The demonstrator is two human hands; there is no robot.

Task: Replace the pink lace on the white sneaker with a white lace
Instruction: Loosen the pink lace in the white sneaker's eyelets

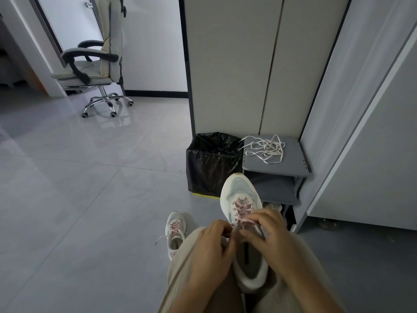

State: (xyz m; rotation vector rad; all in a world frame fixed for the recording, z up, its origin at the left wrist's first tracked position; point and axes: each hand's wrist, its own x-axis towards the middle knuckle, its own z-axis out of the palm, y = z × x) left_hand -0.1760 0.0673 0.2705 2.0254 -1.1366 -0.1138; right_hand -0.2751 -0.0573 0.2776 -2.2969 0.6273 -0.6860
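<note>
A white sneaker [240,190] lies between my knees with its toe pointing away, its pink lace [243,207] still threaded through the eyelets. My left hand [212,247] and my right hand [267,231] meet at the top of the lacing, and the fingers of both pinch the pink lace there. A loose white lace [266,149] lies tangled on top of the small grey rack [293,152], apart from both hands. A second white sneaker [174,231] with pink lacing stands on the floor to my left.
A bin lined with a black bag [212,161] stands left of the rack, against a tall cabinet [237,64]. An office chair [94,62] is at the far left on the glossy tiled floor [90,188]. My legs in beige trousers [194,285] fill the bottom.
</note>
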